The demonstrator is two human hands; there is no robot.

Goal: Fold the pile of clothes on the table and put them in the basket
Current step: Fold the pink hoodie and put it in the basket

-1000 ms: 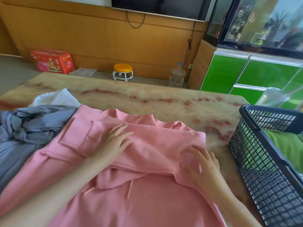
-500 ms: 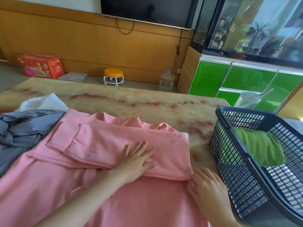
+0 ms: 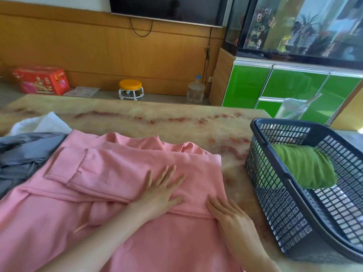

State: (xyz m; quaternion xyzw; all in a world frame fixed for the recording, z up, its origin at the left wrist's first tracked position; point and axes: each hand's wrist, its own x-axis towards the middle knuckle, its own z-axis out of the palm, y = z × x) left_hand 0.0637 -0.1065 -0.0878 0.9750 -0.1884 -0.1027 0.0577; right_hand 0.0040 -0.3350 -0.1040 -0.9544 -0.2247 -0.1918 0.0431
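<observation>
A pink garment [image 3: 110, 173] lies spread on the marble-patterned table [image 3: 167, 122], with a sleeve folded across its chest. My left hand [image 3: 163, 191] rests flat on the folded sleeve, fingers spread. My right hand [image 3: 229, 216] lies flat at the garment's right edge, fingers together, holding nothing. A grey garment [image 3: 23, 152] and a white one [image 3: 41, 122] sit crumpled at the left. The dark plastic basket [image 3: 275, 185] stands at the right with a folded green garment [image 3: 302, 165] inside.
A clear plastic cup with a straw [image 3: 292, 109] stands behind the basket. Beyond the table are an orange stool [image 3: 131, 89], a water jug [image 3: 196, 93], a red box [image 3: 42, 80] and green cabinets [image 3: 284, 89] under an aquarium.
My left hand slid rightward across the folded sleeve. My right hand drew back along the garment's right edge and flattened. The view turned right, showing more of the basket.
</observation>
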